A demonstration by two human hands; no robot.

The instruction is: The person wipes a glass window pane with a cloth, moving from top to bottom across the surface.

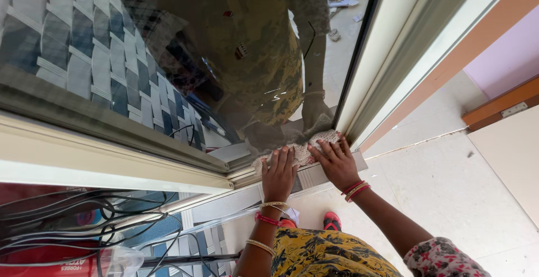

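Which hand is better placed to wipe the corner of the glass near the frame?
Probably the right hand: it lies on the cloth nearest the frame. The left hand rests farther away.

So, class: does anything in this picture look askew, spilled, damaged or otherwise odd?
Nothing stands out as damaged or spilled. Both hands, left hand and right hand, press a crumpled cloth against the glass pane at its lower corner. Loose black cables lie tangled nearby.

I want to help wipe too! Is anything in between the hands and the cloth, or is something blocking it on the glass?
Nothing visible. The left hand and right hand press flat on the pale cloth, against the bottom corner of the glass door. The glass above looks bare.
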